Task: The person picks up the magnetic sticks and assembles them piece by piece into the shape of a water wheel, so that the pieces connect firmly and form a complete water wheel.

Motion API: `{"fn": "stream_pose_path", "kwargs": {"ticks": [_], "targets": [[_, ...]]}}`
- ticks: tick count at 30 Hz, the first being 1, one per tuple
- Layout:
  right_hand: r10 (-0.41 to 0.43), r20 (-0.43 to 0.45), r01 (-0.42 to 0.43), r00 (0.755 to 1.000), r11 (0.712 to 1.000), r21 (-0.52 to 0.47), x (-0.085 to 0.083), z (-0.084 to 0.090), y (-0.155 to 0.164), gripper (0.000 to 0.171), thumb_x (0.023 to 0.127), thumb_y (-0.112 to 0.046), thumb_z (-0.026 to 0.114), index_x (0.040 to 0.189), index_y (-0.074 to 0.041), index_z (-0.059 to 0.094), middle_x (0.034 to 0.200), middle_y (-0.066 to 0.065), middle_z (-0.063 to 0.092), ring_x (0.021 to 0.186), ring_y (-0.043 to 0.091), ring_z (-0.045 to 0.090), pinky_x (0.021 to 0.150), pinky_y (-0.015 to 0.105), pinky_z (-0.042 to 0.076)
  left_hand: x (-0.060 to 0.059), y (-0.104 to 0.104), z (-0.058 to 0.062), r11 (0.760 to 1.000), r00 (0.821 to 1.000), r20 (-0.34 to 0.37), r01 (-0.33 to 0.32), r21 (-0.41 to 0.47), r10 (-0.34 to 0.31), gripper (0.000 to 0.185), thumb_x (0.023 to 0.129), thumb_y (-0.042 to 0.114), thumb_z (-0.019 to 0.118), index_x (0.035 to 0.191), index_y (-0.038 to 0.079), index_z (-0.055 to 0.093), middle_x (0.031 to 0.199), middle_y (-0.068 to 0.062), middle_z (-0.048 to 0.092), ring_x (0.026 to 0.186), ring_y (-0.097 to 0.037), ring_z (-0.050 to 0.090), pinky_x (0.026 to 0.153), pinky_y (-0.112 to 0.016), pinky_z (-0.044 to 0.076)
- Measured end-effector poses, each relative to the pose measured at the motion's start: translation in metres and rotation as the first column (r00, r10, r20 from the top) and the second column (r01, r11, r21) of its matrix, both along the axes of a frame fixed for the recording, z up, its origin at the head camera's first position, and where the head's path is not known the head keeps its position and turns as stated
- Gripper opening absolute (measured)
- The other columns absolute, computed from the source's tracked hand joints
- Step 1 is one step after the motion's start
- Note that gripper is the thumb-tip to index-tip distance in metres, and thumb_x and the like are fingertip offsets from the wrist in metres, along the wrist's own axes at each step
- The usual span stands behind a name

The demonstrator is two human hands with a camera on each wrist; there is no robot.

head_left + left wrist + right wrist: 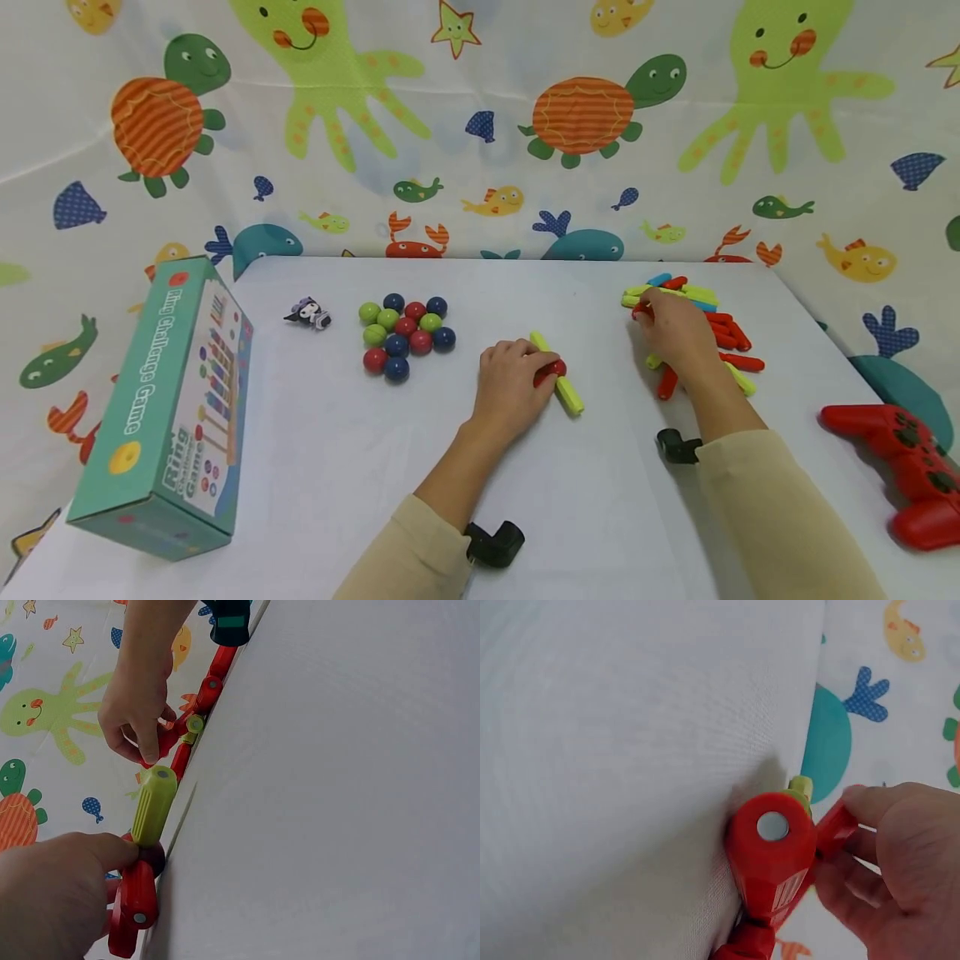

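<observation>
My left hand point(513, 383) rests low over the table, its fingertips gripping a red stick point(139, 896) that the hand mostly hides in the head view. A small ball point(558, 367), reddish from above, sits at its fingertips beside a yellow-green stick point(570, 396) lying on the table. A second red stick end point(121, 934) shows under that hand in the left wrist view. Over at the right, my right hand point(675, 329) pinches a red stick point(836, 829) at the near-left side of a pile of red, yellow-green and blue sticks point(731, 329).
Several red, green and dark blue balls point(397, 346) cluster left of centre. Beside them lies a small figurine point(308, 313). A tall green game box point(161, 408) stands at the left edge. A red game controller point(900, 467) lies at the right edge. Behind hangs a patterned cloth point(480, 167).
</observation>
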State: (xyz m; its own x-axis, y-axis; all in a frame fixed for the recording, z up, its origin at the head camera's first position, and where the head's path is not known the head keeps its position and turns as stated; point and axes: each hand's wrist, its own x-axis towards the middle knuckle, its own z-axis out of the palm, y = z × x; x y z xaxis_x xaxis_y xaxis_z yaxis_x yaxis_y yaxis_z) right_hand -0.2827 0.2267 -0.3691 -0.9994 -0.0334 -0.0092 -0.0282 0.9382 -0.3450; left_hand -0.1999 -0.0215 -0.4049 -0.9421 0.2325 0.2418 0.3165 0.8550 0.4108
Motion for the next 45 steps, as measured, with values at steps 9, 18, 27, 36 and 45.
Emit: {"fn": "stream_pose_path", "kwargs": {"ticks": [9,18,27,36,45], "targets": [[-0.004,0.045,0.013,0.999,0.981,-0.192,0.002,-0.006,0.006,0.046,0.108,-0.025,0.053,0.148,-0.003,0.045,0.135,0.025,0.056,0.115,0.039,0.052,0.093,0.051,0.055,0.000,0.001,-0.003,1.000,1.000,0.002,0.011,0.021,-0.011,0.032,0.097,0.033,0.073,0.128,0.026,0.074,0.122,-0.001,0.069,0.121,-0.025,0.059,0.109,-0.048,0.046],[0.183,0.173,-0.075,0.968,0.866,-0.494,0.007,0.001,-0.009,0.044,0.099,-0.039,0.069,0.135,-0.014,0.064,0.124,0.013,0.067,0.100,0.029,0.067,0.085,0.031,0.057,-0.001,0.001,-0.003,0.999,1.000,-0.007,0.010,0.033,-0.010,0.032,0.096,0.033,0.073,0.127,0.026,0.075,0.120,0.000,0.068,0.117,-0.023,0.060,0.106,-0.046,0.047],[0.388,0.311,-0.128,0.868,0.779,-0.613,0.003,-0.005,-0.025,0.035,0.098,-0.032,0.070,0.126,-0.010,0.073,0.111,0.008,0.071,0.097,0.027,0.060,0.082,0.027,0.054,-0.001,0.001,-0.001,0.999,1.000,-0.002,0.010,0.052,-0.010,0.032,0.096,0.032,0.074,0.127,0.025,0.075,0.119,0.000,0.069,0.116,-0.023,0.060,0.105,-0.046,0.047],[0.351,0.360,-0.049,0.864,0.771,-0.634,-0.006,-0.015,-0.040,0.037,0.099,-0.029,0.069,0.130,-0.009,0.065,0.117,0.010,0.068,0.099,0.024,0.065,0.086,0.025,0.056,-0.001,-0.001,-0.002,0.999,1.000,-0.013,0.012,0.050,-0.012,0.033,0.097,0.031,0.073,0.129,0.024,0.074,0.119,0.000,0.068,0.116,-0.023,0.060,0.104,-0.046,0.047],[0.273,0.318,0.000,0.908,0.759,-0.651,-0.006,-0.019,-0.050,0.043,0.097,-0.026,0.072,0.135,-0.010,0.060,0.127,0.013,0.065,0.104,0.024,0.067,0.090,0.026,0.057,-0.002,0.001,-0.003,0.999,1.000,-0.007,0.011,0.052,-0.011,0.032,0.096,0.032,0.074,0.127,0.023,0.075,0.116,0.000,0.070,0.115,-0.023,0.061,0.103,-0.045,0.047]]}}
